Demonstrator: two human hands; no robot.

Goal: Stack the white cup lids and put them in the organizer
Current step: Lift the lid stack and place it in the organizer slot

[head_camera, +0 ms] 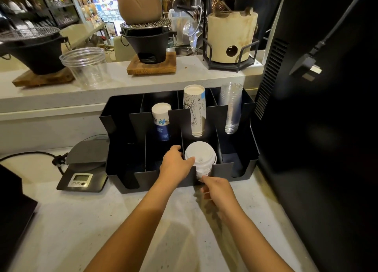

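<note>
Lids [200,157] (unmarked) in organizer [241,169], both hands touching.

A pale speckled counter [122,220] carries a black compartmented organizer [143,179], a digital scale [81,178] beside its left end, and a black appliance [319,108] at right.

Surface [81,220]: pale speckled stone.
Ledge [190,71]: raised, same stone, behind.
Shelves [55,8]: dark, far left, blurred glassware.
Cabinet [327,108]: black, vented, right.
</note>
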